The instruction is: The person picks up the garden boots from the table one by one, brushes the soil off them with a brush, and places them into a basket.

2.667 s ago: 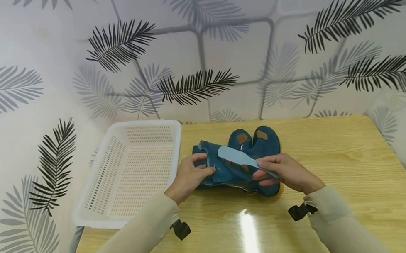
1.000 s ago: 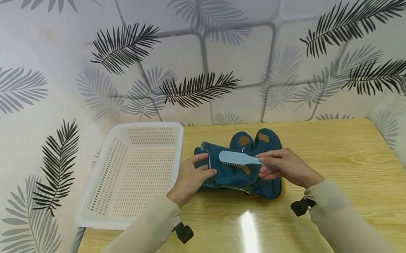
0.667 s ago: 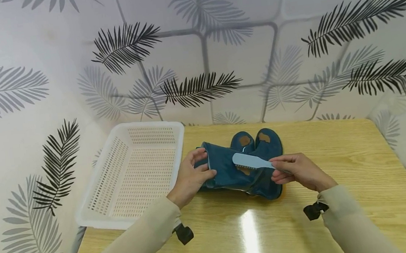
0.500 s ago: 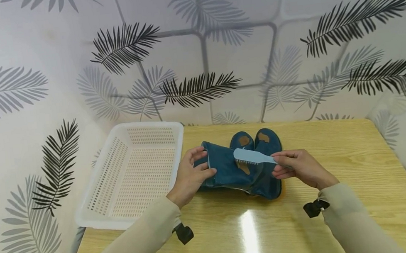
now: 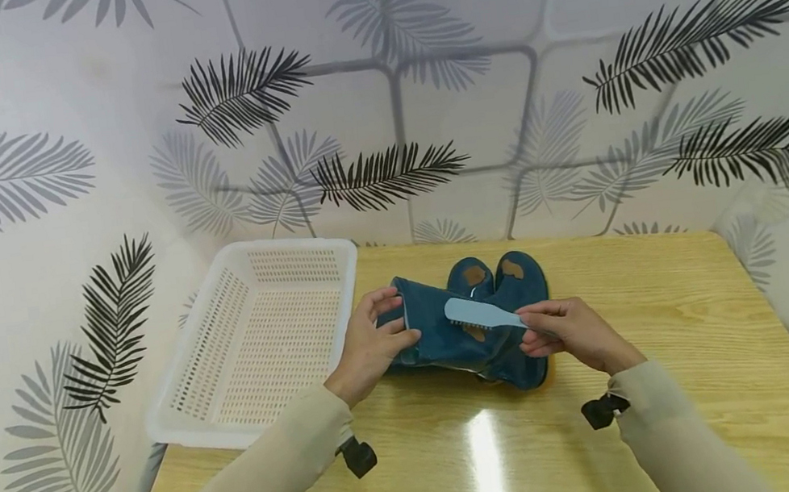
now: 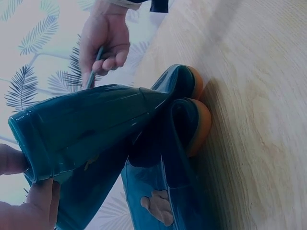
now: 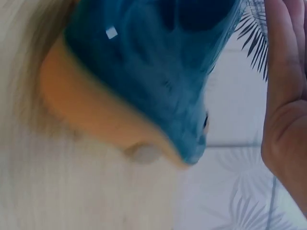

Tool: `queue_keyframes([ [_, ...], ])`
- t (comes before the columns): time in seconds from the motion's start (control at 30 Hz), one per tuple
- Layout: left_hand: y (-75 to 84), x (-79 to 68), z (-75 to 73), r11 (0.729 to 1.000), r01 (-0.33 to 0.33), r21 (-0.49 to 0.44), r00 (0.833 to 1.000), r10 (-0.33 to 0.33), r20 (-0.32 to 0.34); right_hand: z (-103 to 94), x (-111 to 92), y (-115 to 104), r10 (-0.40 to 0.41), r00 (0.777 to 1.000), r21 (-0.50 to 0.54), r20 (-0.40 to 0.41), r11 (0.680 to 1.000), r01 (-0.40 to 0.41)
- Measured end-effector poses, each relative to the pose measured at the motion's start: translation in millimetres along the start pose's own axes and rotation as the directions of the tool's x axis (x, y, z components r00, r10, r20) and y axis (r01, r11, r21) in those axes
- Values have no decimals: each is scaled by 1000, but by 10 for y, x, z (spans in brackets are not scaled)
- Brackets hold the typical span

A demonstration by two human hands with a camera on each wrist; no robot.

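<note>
Two dark teal rain boots with orange soles and brown patches lie on the table. My left hand (image 5: 373, 346) grips the top rim of the nearer boot (image 5: 426, 315), thumb on the outside. In the left wrist view that boot's shaft (image 6: 81, 127) lies across the other boot (image 6: 187, 191), which carries a brown patch (image 6: 158, 206). My right hand (image 5: 575, 331) pinches the handle of a light blue brush (image 5: 471, 313), bristles down over the shaft's brown patch; contact is unclear. In the right wrist view the boot's orange sole (image 7: 91, 108) shows beside my hand (image 7: 285, 100).
A white perforated plastic basket (image 5: 190, 441) stands to the left of the boots, at the table's left edge. The wooden table (image 5: 665, 312) reaches a leaf-patterned wall covering (image 5: 569, 112) behind. A black camera strap sits at each wrist.
Earlier the brush was tilted over the shaft nearer the rim; it then moved right to the brown patch and has since slid slightly back left. The left hand keeps its grip on the boot.
</note>
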State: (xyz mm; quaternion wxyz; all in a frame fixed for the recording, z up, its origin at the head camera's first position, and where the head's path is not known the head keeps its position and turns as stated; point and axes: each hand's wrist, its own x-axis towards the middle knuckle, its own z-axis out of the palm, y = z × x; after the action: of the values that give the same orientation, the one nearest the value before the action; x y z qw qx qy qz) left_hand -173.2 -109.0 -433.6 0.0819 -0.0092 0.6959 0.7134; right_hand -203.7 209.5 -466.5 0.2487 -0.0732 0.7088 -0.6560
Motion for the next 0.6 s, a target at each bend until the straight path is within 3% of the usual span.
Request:
queue_keyframes([
  [0.2,-7,11,-23,1000,7,-12,1000,-7,-2,-194,-164,77,7,998,64,-60,998,-3],
  [0.33,10,21,-14,1000,-3,-13,1000,3,-1,-200,-142,23,-29,995,130,-96,991,41],
  [0.5,13,13,12,1000,-5,8,1000,5,-4,-81,-31,-11,-71,997,149,-40,986,77],
  [0.6,1,5,25,1000,-5,11,1000,5,-6,-12,30,10,-78,997,108,-5,991,78],
])
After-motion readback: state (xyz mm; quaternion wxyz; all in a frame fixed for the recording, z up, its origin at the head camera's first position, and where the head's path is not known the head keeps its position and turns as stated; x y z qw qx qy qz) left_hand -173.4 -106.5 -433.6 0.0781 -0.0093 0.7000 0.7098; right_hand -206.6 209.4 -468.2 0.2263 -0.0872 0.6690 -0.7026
